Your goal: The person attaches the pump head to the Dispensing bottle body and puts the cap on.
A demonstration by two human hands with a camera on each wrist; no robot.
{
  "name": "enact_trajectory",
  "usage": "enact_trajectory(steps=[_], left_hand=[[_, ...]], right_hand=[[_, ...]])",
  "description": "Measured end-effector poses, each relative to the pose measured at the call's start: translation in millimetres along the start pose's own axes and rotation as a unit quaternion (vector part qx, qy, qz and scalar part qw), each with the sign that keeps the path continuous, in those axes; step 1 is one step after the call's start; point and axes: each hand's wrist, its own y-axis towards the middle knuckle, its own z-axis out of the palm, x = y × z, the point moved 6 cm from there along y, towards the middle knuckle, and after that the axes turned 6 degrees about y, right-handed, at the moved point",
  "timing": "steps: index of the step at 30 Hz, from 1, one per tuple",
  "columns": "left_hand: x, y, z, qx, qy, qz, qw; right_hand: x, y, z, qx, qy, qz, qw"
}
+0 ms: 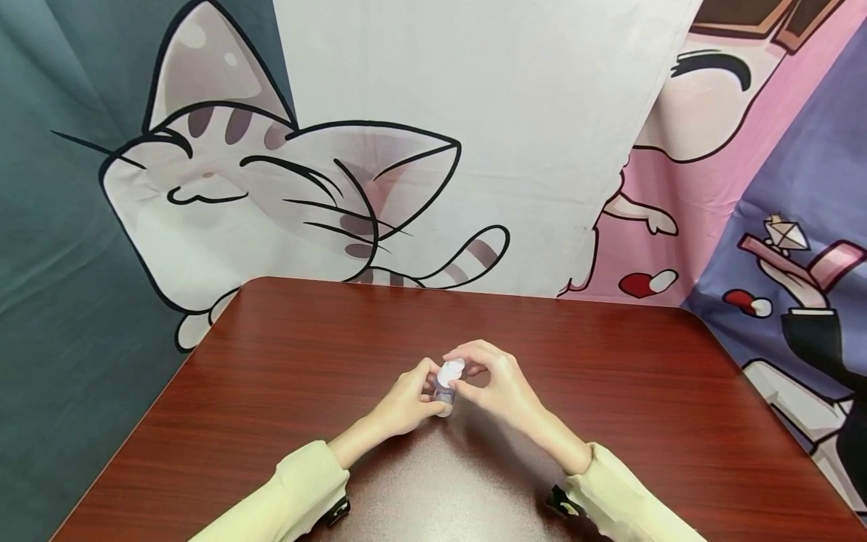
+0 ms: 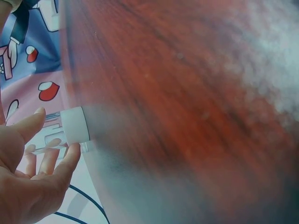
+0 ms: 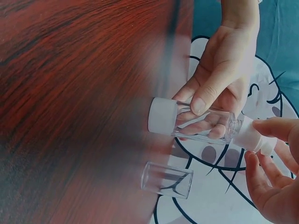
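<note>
My left hand (image 1: 405,400) grips a small clear bottle (image 3: 208,123) with a white base (image 2: 75,125), thumb on one side and fingers on the other. At the bottle's neck, a white pump top (image 3: 248,134) is pinched between the thumb and fingers of my right hand (image 1: 500,385). The pump top is tilted slightly out of line with the bottle in the right wrist view. Beside the bottle in that view, a clear cap (image 3: 167,180) stands on the table; in the head view the hands hide it.
Both hands work over a reddish-brown wooden table (image 1: 325,339). Behind its far edge hangs a cloth (image 1: 528,150) printed with a cartoon cat and figures. Light sleeves (image 1: 305,482) cover the forearms, with a dark band (image 1: 562,500) at each wrist.
</note>
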Motion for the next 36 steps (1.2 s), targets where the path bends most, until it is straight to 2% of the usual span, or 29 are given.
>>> enact_trajectory(steps=[4, 6, 9, 16, 20, 25, 29, 36], left_hand=[[8.8, 2.9, 2.2, 0.0, -0.003, 0.003, 1.0], [1.9, 1.1, 0.1, 0.002, -0.009, 0.0, 1.0], [0.2, 1.2, -0.2, 0.003, -0.006, 0.005, 1.0], [-20.9, -5.6, -7.2, 0.008, -0.013, 0.004, 0.9999], [-7.2, -2.1, -2.0, 0.007, -0.008, 0.004, 0.9999], [9.5, 3.0, 3.0, 0.01, -0.022, 0.004, 0.9997], [11.3, 3.7, 3.8, 0.014, -0.036, 0.009, 0.9992], [9.7, 3.6, 3.3, 0.011, -0.024, 0.012, 0.9996]], right_hand=[[0.2, 0.3, 1.3, 0.005, 0.006, -0.001, 1.0], [0.9, 0.7, 2.0, 0.008, 0.007, -0.003, 1.0], [1.2, 1.0, 3.5, 0.014, 0.003, -0.004, 1.0], [1.7, 0.8, 4.8, 0.017, -0.002, -0.009, 1.0], [2.4, 0.9, 5.1, 0.022, 0.0, -0.011, 1.0], [4.0, 1.4, 6.1, 0.03, -0.003, -0.02, 0.999], [4.3, 0.7, 7.0, 0.034, -0.011, -0.03, 0.999], [1.9, -0.2, 7.5, 0.034, -0.009, -0.026, 0.999]])
